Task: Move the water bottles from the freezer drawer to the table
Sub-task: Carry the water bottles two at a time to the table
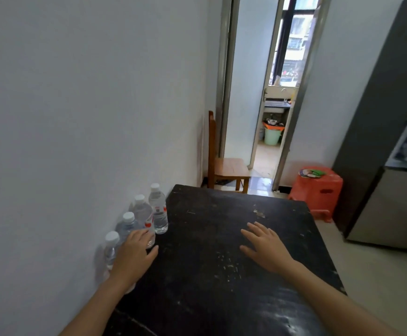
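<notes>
Four clear plastic water bottles with white caps: farthest bottle point(158, 215), second bottle point(141, 211), third bottle point(125, 227), nearest bottle point(110, 251). Red label patches visible on two of the four. One black, scuffed tabletop point(209, 238). One small brown wooden chair point(229, 168). One orange-red plastic stool point(319, 190), with one oblong hand slot showing in its side. One tall grey refrigerator point(389, 117). One open doorway with a metal frame point(226, 93). One pale green plastic bucket point(272, 137) beyond it. One dark-framed window point(292, 32).
</notes>
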Demonstrator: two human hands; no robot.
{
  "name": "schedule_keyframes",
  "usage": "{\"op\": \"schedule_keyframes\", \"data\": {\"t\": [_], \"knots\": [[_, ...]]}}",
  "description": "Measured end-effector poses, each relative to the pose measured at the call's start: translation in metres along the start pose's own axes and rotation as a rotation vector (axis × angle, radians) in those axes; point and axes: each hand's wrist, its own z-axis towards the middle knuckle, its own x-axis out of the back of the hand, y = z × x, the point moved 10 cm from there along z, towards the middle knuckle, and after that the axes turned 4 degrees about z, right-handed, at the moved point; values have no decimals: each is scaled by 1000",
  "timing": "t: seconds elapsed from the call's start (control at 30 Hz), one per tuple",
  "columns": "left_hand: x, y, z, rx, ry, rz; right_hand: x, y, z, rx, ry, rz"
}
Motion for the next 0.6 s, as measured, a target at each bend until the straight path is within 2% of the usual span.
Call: {"op": "schedule_keyframes", "data": {"t": [0.13,0.27,0.37,0.5,0.6], "knots": [[7,-1,-11,-97,-28,-39,2,-19,-36,-106,32,-8],[0,21,-23,-204,-96,-84,4,-15,-101,-307,69,-3],[-16,66,-40,-302,-167,-142,9,-5,-165,-417,83,9],[-41,149,-79,-549,-272,-213,10,17,-276,-630,62,-2],[-53,198,-106,-671,-332,-242,12,28,-347,-746,106,-39]]}}
